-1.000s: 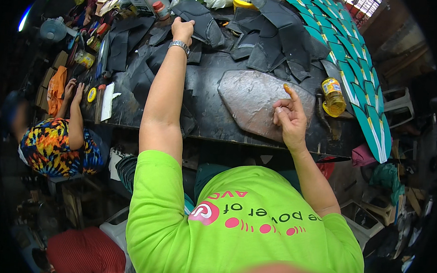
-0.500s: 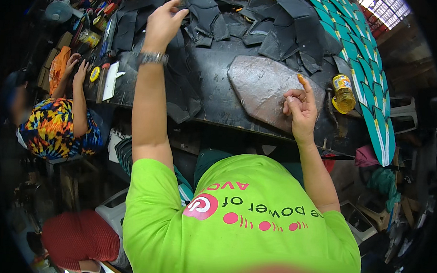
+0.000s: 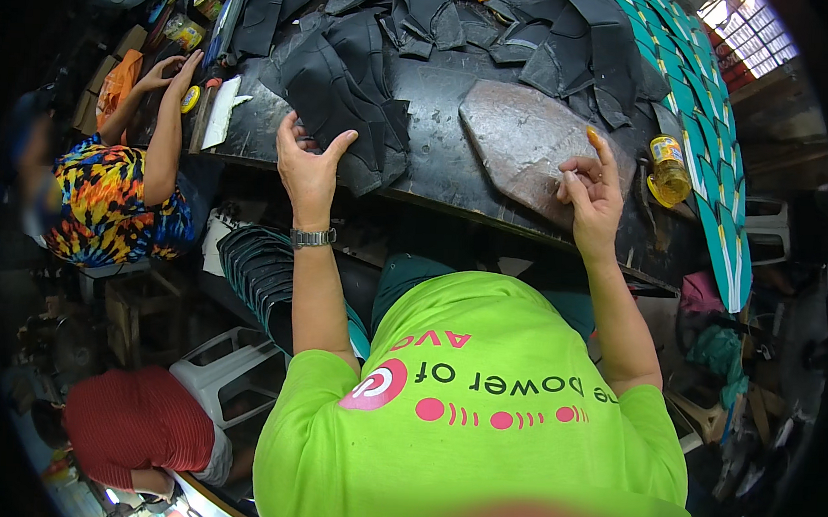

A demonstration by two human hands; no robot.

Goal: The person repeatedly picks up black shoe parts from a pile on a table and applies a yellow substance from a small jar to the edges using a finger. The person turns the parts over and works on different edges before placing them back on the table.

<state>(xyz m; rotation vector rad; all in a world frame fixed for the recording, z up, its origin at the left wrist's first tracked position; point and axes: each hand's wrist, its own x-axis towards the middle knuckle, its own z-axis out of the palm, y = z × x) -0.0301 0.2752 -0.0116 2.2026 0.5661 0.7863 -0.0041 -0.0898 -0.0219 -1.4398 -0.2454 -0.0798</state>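
My left hand [image 3: 309,171], a metal-banded watch [image 3: 313,237] on its wrist, is at the table's near edge. Its thumb and fingers are spread, with nothing visibly gripped. Right beside it lie dark, shaped fabric-like pieces [image 3: 333,93], overlapping in a loose pile. My right hand [image 3: 594,188] hovers over the near right part of a flat, brownish stone-like slab [image 3: 512,124]. Its index finger points out with an orange-yellow smear on the tip; the other fingers are curled, and I see nothing in them. A jar [image 3: 669,173] of amber paste stands right of the slab.
More black pieces [image 3: 571,44] cover the table's far side. Rows of green strap-like pieces [image 3: 704,170] hang over the right edge. At the left a co-worker in a colourful shirt [image 3: 111,204] reaches over the table. Another person in red [image 3: 138,431] is behind, near a grey plastic stool [image 3: 229,366].
My left hand has drawn back from the far side of the table to its near edge. Black pieces beside it now lie shifted. My right hand keeps its pose over the slab.
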